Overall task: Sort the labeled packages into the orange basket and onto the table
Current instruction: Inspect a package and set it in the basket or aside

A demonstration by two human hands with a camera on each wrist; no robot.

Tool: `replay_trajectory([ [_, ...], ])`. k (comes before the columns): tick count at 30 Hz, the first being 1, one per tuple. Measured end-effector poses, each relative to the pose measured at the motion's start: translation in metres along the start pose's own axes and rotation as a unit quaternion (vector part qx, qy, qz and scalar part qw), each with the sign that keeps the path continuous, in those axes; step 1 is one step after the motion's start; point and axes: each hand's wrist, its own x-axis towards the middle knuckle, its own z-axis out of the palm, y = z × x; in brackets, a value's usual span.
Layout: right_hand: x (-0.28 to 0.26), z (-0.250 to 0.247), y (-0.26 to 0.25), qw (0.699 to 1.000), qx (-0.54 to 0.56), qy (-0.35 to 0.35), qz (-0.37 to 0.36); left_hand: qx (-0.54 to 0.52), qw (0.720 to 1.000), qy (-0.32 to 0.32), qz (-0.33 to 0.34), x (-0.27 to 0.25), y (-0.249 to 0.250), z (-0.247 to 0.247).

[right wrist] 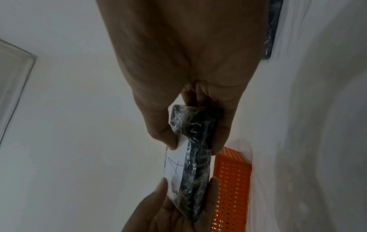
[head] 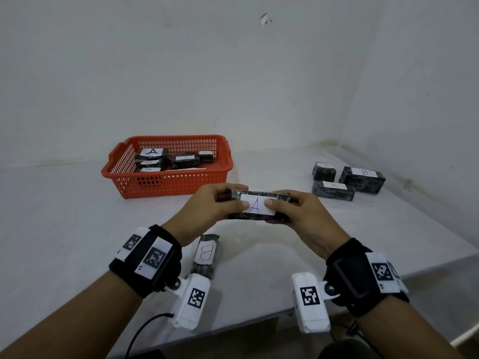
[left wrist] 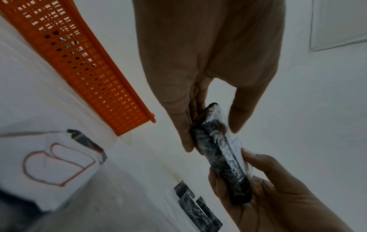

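Note:
Both hands hold one dark wrapped package [head: 259,216] with a white label marked A, above the table's middle. My left hand [head: 220,203] grips its left end and my right hand [head: 287,207] grips its right end, thumbs on the label. The left wrist view shows the package [left wrist: 222,153] edge-on between the two hands, as does the right wrist view of the package [right wrist: 196,157]. The orange basket [head: 166,187] stands just behind, with several labeled packages [head: 185,159] inside. A package marked B [head: 206,255] lies on the table below my left wrist.
Three dark packages sit at the right of the table: two marked A [head: 333,190] [head: 324,171] and one marked B [head: 363,177]. White walls close the back and right. The table's front edge [head: 233,330] runs under my wrists.

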Motion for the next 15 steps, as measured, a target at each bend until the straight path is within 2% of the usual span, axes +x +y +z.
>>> replay_trajectory([
  [6,-0.0022,-0.0007,-0.0017,1.0,0.002,-0.012,0.019,0.049,0.998,0.026,0.038,0.0002,0.0029,-0.0007],
  [11,-0.0064,-0.0041,-0.0067,0.996,0.064,-0.024,0.061,0.088,0.994,0.006,0.071,-0.0009,0.0045,-0.0027],
  [15,-0.0067,-0.003,-0.0067,0.997,0.06,-0.024,0.043,0.095,0.994,-0.009,0.062,-0.0031,0.0037,-0.0027],
])
